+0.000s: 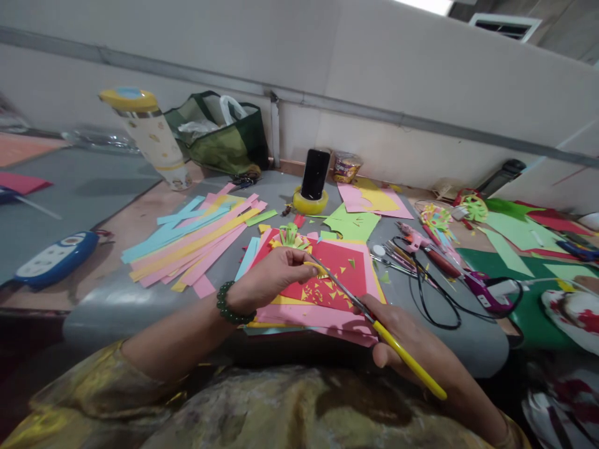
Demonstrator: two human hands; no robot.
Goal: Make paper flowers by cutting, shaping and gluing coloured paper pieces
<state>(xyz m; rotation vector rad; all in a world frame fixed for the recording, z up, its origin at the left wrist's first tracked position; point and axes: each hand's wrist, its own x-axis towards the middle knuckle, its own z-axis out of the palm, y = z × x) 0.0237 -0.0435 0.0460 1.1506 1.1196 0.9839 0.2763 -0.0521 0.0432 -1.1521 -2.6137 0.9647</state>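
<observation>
yellow paper bit pinched in l. hand, yellow-handled scissors held in r. hand; offcuts strewn on red sheet; snipping prob. part-done, remainder unclear.

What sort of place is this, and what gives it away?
Probably a paper-craft workspace: fanned-out coloured paper strips, yellow-handled scissors in the right hand, and a fringed green paper piece beyond the left hand.

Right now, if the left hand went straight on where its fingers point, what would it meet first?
Likely the scissors blades, which slant just ahead of the left hand, though depth is unclear.
</observation>
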